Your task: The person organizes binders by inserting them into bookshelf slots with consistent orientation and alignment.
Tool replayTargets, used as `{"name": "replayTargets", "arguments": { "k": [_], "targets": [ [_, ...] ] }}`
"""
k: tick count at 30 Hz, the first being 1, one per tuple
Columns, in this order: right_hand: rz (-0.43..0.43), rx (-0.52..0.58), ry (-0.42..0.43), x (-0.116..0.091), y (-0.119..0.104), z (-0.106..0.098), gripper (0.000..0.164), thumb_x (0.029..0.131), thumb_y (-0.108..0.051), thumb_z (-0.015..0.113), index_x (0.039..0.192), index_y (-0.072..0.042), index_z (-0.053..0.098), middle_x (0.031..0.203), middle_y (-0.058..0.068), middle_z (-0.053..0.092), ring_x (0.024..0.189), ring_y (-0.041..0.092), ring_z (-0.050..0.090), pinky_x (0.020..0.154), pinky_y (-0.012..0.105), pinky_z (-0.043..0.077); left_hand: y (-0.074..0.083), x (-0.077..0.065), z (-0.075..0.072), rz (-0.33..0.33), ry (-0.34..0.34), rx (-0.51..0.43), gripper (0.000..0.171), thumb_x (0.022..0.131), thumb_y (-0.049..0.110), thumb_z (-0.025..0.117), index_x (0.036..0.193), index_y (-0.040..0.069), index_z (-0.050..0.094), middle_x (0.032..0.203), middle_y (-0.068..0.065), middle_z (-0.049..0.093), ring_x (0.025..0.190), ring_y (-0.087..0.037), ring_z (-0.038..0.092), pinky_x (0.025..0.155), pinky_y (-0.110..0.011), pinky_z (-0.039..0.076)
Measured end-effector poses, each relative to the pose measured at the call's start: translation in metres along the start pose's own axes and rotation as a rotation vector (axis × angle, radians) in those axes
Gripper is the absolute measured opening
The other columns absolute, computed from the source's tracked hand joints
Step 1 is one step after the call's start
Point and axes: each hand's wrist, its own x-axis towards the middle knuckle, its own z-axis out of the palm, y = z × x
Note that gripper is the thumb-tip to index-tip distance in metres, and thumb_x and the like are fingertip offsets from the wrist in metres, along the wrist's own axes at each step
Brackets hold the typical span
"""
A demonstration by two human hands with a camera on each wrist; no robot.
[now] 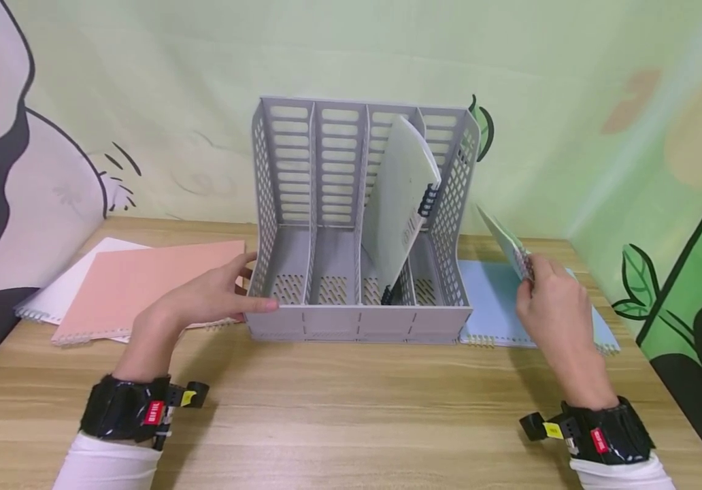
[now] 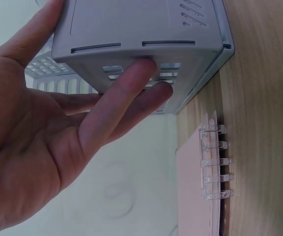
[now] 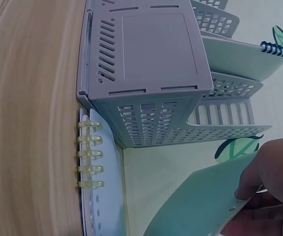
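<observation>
A grey file organizer [image 1: 360,323] with upright dividers stands mid-table. My left hand [image 1: 213,296] touches its left front corner, thumb along the front rim and the other fingers against the perforated side wall. Those fingers look fairly straight in the left wrist view. To the right of the organizer, my right hand [image 1: 556,306] pinches a pale green notebook [image 1: 504,238] by its edge, raised above a blue notebook [image 1: 488,299]. A pale grey-green notebook [image 1: 400,197] with black binding rings leans inside the organizer, toward its right side.
Left of the organizer, a pink spiral notebook [image 1: 137,286] overlaps a white one [image 1: 96,262] on the wooden table [image 1: 351,408]. Behind the table hangs a pale green printed backdrop [image 1: 351,54].
</observation>
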Motion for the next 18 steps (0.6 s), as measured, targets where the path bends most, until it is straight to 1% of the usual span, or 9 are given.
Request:
{"name": "replayTargets", "arguments": {
  "k": [11,15,18],
  "targets": [
    [0.018,0.025,0.007,0.0031,-0.0029,-0.0042,0.028,0.084,0.012,0.064,0.111,0.018,0.062,0.094,0.038,0.065,0.076,0.056,0.065,0.062,0.065,0.055,-0.0002,0.0005,0.0001,0.006,0.000,-0.001,0.110,0.091,0.043,0.079,0.163,0.000,0.008,0.149,-0.034,0.037,0.092,-0.027,0.069,0.081,-0.040,0.060],
    [0.039,0.042,0.012,0.0038,-0.0049,-0.0053,0.026,0.083,0.012,0.065,0.109,0.018,0.062,0.094,0.037,0.065,0.075,0.054,0.065,0.062,0.064,0.054,0.0000,0.0000,0.0004,0.007,-0.001,0.000,0.110,0.091,0.043,0.079,0.163,0.000,0.006,0.150,-0.035,0.036,0.093,-0.028,0.068,0.081,-0.041,0.060],
    [0.036,0.051,0.031,0.0039,-0.0060,-0.0058,0.023,0.083,0.013,0.065,0.106,0.017,0.063,0.092,0.036,0.066,0.073,0.052,0.064,0.060,0.062,0.054,0.0002,0.0001,0.0003,-0.001,0.000,0.002,0.111,0.091,0.043,0.079,0.163,0.001,0.006,0.150,-0.034,0.035,0.093,-0.028,0.068,0.082,-0.040,0.060]
  ]
}}
